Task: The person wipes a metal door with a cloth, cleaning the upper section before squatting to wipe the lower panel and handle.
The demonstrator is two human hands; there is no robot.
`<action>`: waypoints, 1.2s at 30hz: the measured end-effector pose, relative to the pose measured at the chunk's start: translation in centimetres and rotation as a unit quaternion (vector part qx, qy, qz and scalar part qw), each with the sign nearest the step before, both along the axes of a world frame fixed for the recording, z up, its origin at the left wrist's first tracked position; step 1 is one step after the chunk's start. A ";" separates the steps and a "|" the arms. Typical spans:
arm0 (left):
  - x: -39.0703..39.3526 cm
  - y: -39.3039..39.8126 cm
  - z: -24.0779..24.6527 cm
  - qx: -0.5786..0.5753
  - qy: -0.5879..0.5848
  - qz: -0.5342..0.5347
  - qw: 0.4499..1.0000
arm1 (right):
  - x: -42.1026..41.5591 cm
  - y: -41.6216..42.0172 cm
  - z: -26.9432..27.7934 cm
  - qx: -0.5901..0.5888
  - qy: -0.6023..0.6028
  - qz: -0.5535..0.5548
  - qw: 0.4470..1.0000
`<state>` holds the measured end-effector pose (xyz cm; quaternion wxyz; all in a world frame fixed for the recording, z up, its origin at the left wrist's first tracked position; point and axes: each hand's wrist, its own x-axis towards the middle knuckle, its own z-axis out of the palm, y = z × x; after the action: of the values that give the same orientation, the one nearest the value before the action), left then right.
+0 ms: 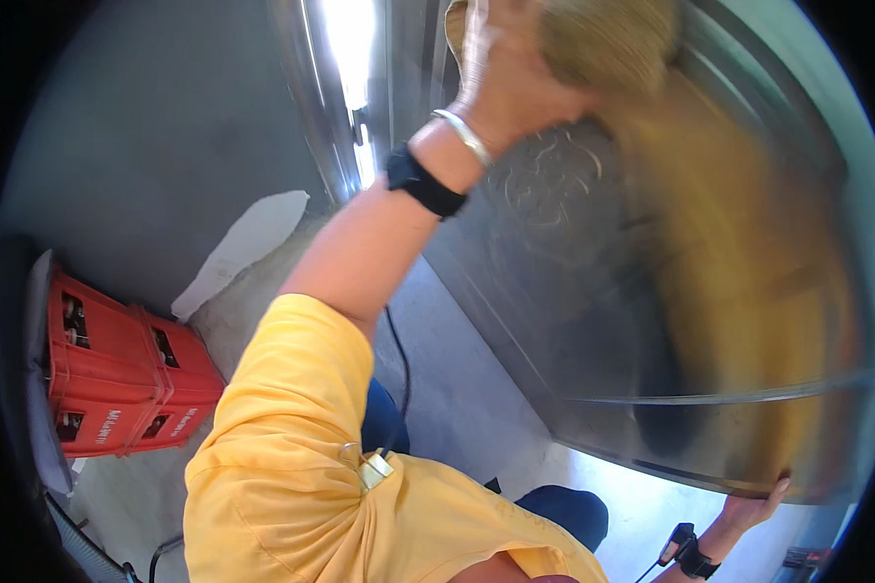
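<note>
My left hand [510, 84] is raised at the top of the view, motion-blurred, with a metal bangle and a black strap on the wrist. It holds a brown, rough-textured pad or cloth [605, 44] against or close to a large shiny steel panel [554, 291]; contact cannot be made out. Pale curved streaks [554, 175] mark the steel below that hand. The panel mirrors my yellow shirt as a blurred band. At lower right my right hand [755, 506] grips the panel's near edge, thumb on its face, the other fingers mostly hidden.
Red plastic crates [117, 372] with bottles inside stand at the left by a grey wall [153, 131]. That wall has a pale bare patch [240, 248]. A black cable [401, 342] runs down beside my leg. A bright light strip [350, 51] shows near the top.
</note>
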<state>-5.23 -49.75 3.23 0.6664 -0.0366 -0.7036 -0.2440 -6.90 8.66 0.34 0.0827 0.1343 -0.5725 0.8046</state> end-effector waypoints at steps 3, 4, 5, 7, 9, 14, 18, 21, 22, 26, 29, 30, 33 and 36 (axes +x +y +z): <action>-2.6 4.4 -7.1 0.020 0.096 0.055 0.994 | 0.3 0.0 -0.4 -0.011 0.004 0.058 0.998; -2.7 6.6 -10.5 0.154 0.055 -0.084 0.983 | 0.1 0.2 -0.2 -0.014 0.002 0.075 0.997; -2.5 9.3 -14.0 0.283 0.015 -0.218 0.934 | -0.1 0.2 0.1 -0.015 0.001 0.095 0.995; -1.0 13.8 -20.3 0.324 -0.122 -0.289 0.892 | -0.3 -0.6 0.5 -0.026 -0.002 0.113 0.993; 1.5 16.5 -25.2 0.076 -0.278 -0.112 0.951 | -0.4 -0.3 0.5 -0.032 -0.001 0.135 0.990; 6.4 18.6 -30.5 -0.136 -0.260 -0.069 0.953 | -1.3 -0.6 -0.1 -0.047 0.007 0.118 0.992; 6.8 18.7 -30.7 -0.174 -0.244 -0.135 0.944 | -1.6 0.0 -0.6 -0.051 -0.003 0.030 0.998; 5.9 17.6 -28.4 -0.158 -0.228 -0.140 0.950 | -1.2 -1.2 -0.6 -0.037 0.024 0.021 0.999; 5.0 17.0 -26.5 -0.127 -0.214 -0.139 0.958 | -1.7 -0.3 -0.8 -0.058 0.019 0.010 0.998; 3.2 13.3 -10.5 -0.088 0.016 0.052 0.995 | -2.4 0.9 -1.5 -0.042 0.009 -0.021 0.999; 1.4 11.3 -5.1 -0.005 0.056 0.135 0.989 | -1.4 -0.4 -0.7 -0.041 0.023 -0.049 0.998; 1.9 12.2 -2.6 0.072 0.103 0.127 0.984 | -1.3 -0.6 -0.6 -0.045 0.025 -0.040 0.998; -0.1 15.6 -4.6 0.081 0.150 0.097 0.981 | -1.4 -0.7 -0.8 -0.050 0.032 -0.012 0.998; 1.0 22.6 -9.8 -0.010 0.057 0.028 0.998 | -1.6 0.0 -0.9 -0.041 0.026 -0.049 0.998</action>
<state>-4.23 -27.13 -6.53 0.7114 -0.0377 -0.6677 -0.2160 -8.50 8.65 -0.55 0.1418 0.1235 -0.5423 0.8189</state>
